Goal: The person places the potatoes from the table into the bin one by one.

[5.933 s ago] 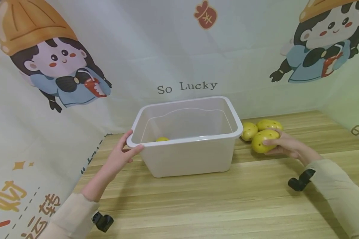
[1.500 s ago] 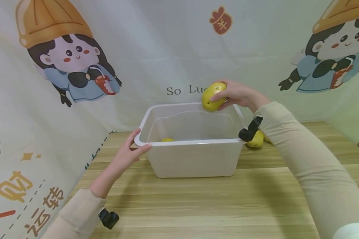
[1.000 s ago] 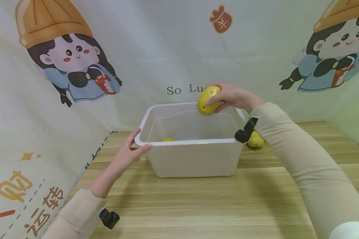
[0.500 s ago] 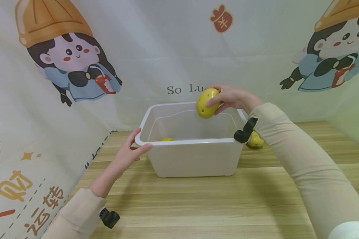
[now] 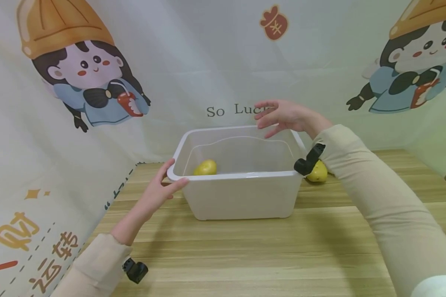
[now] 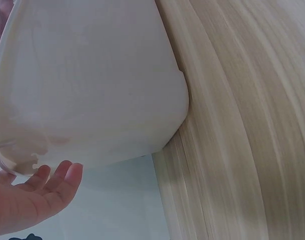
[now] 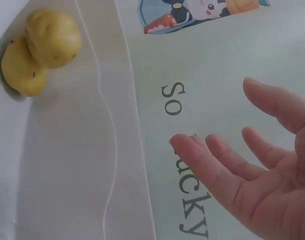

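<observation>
A white plastic bin [image 5: 241, 198] stands on the table, its opening facing up. My left hand [image 5: 157, 192] holds the bin's near left corner at the rim, thumb on the front side and fingers along the left side. Above the bin's right part, my right hand [image 5: 288, 117] is raised with fingers spread and nothing in them. Inside the bin at its left end lies a yellow potato [image 5: 206, 167]. The right wrist view shows two there, an upper potato [image 7: 53, 37] touching a lower potato [image 7: 20, 67].
Right of the bin, another potato [image 5: 317, 171] sits on the wooden table [image 5: 223, 251], partly behind the right sleeve and wrist camera [image 5: 310, 159]. A printed cloth [image 5: 193, 53] hangs close behind the bin and along both sides.
Half a second ago my right hand held a potato over the bin; it has let go, and that potato is now in the bin's left end. My left hand has stayed put.
</observation>
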### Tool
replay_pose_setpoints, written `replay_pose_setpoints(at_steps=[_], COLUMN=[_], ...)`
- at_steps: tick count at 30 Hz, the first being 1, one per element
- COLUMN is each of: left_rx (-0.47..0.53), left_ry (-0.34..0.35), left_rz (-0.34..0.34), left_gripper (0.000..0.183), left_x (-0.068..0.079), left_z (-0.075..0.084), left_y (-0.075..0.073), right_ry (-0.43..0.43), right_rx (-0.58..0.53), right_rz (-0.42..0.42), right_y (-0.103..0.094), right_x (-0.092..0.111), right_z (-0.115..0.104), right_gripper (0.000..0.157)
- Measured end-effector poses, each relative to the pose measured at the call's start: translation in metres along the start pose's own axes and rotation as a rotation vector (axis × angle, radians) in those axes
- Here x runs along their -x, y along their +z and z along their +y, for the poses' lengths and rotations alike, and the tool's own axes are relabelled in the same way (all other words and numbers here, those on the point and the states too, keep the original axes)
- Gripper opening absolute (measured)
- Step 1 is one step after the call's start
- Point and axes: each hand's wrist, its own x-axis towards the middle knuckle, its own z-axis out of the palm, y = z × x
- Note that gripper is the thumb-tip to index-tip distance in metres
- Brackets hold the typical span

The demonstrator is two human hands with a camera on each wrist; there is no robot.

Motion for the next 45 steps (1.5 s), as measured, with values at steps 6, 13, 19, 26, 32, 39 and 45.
replay_pose_setpoints(at_steps=[6,13,19,26,32,39,45], left_rx=[0.001,-0.002,-0.005,-0.012,-0.010,-0.017,-0.018], left_ry=[-0.004,-0.011,-0.011,-0.005,0.002,0.007,0.005], left_rz=[-0.005,0.000,0.000,0.003,0.002,0.004,0.003], left_gripper=[0.078,0.079,0.079,0.078,0.078,0.077,0.077], left_x=[0.001,0.001,0.001,0.001,0.001,0.001,0.001], left_z=[0.000,0.000,0.000,0.000,0.000,0.002,0.003], left_y=[0.000,0.001,-0.001,-0.001,-0.001,0.000,0.001], right_ry=[-0.044,-0.061,-0.047,-0.030,-0.025,-0.018,-0.012], right_rx=[-0.018,-0.029,-0.025,-0.015,-0.032,-0.058,-0.076], right_rz=[0.013,0.048,0.082,0.090,0.116,0.134,0.158], right_y=[-0.010,-0.029,-0.046,-0.062,-0.072,-0.080,-0.082], right_x=[0.012,0.029,0.041,0.050,0.057,0.064,0.068], right_z=[0.003,0.011,0.021,0.034,0.048,0.063,0.074], right_gripper=[0.068,0.069,0.069,0.072,0.071,0.072,0.075])
